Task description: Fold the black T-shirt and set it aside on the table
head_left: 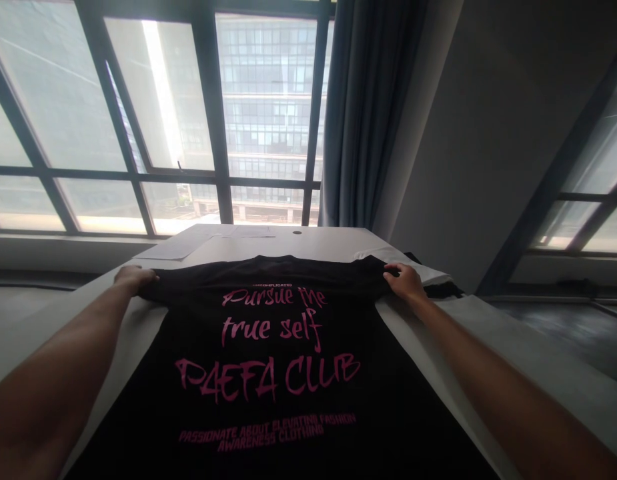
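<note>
A black T-shirt (268, 353) with pink lettering lies spread out before me, its printed side up and its collar toward the far end of the table. My left hand (136, 279) is closed on the end of the left sleeve. At the other side my right hand (404, 281) pinches the end of the right sleeve between thumb and fingers. Both arms reach forward along the shirt's sides, and the sleeves are stretched outward between the hands. The shirt's lower hem is out of view below the picture.
The shirt rests on a white table (308, 243). Sheets of paper (175, 247) lie at its far left. Folded white and black cloth (433, 275) sits beyond my right hand. A blue-grey curtain (358, 120) hangs by the large windows (268, 100) behind the table.
</note>
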A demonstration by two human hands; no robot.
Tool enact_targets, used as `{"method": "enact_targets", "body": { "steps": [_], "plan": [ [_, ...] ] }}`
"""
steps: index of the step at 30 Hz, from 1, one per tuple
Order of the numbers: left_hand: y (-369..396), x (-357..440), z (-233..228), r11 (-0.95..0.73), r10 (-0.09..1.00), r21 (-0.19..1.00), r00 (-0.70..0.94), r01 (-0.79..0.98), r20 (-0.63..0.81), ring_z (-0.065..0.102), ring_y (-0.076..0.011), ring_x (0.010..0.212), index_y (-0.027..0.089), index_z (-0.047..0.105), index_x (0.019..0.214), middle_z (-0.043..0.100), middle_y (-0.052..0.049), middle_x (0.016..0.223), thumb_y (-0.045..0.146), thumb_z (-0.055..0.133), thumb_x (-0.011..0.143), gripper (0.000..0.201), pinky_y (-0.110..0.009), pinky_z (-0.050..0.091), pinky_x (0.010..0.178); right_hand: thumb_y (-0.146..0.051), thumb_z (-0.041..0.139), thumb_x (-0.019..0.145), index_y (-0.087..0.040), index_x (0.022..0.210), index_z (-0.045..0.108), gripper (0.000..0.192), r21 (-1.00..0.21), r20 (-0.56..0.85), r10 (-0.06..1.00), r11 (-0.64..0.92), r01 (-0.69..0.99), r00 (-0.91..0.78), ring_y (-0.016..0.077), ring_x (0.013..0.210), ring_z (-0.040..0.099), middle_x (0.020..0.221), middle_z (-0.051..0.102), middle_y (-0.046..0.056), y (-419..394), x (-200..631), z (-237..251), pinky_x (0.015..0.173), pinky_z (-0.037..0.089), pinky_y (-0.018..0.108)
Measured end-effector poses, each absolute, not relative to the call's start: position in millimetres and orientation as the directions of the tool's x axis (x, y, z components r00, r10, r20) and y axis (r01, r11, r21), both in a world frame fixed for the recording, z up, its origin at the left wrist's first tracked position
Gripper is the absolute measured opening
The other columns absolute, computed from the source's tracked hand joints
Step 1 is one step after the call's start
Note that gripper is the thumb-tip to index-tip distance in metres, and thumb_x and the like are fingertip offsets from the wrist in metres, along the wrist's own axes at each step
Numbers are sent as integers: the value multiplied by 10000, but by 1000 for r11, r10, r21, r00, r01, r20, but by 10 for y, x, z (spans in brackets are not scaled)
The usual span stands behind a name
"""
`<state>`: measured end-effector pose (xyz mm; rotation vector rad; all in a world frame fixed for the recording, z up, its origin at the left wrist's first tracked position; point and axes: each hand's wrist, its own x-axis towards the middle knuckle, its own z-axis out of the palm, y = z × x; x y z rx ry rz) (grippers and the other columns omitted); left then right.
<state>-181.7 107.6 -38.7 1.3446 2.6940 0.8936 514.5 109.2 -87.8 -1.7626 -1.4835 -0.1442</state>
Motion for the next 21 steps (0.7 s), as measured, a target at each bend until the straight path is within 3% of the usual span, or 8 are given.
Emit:
{"method": "enact_targets", "body": {
  "steps": [3,7,11,17,21],
  "plan": [
    [1159,-1487,-92,426,800,507,-574,749,175,670,-214,848,46,642,1221,714,-142,1107,146,759,709,534,-245,512,648,-244,626,752,-153,979,712,259,-420,606,762,60,906,230,243,1020,600,1028,651,121,1085,5059,-1027,964,457,362],
    [1339,-809,286,183,921,494,-325,850,217,671,-204,806,105,751,999,745,-71,913,59,669,722,293,-269,539,699,-227,602,779,-160,979,699,233,-353,594,787,69,933,167,239,1007,586,1042,606,111,1049,4978,-1273,938,466,358],
    [1566,-15,432,46,931,540,-232,840,282,691,-229,904,155,763,1022,745,-95,1011,28,697,679,371,-275,555,750,-236,595,809,-168,992,696,219,-317,577,807,78,945,127,227,979,589,1050,580,99,1013,4948,-1351,896,475,336],
    [1716,919,118,-58,982,618,-66,784,176,684,-277,1018,137,745,1047,730,-148,1092,83,772,667,385,-305,536,852,-236,591,826,-165,1019,695,230,-321,554,824,79,944,120,224,992,589,1059,573,96,945,4926,-1299,914,469,329],
    [1676,1100,-241,-87,995,730,90,678,36,720,-262,873,113,677,1191,747,-165,1011,185,765,722,482,-333,549,798,-234,580,840,-171,1033,693,233,-318,520,846,67,946,116,224,992,594,1077,576,99,876,4876,-1249,921,467,331]
  ]
}}
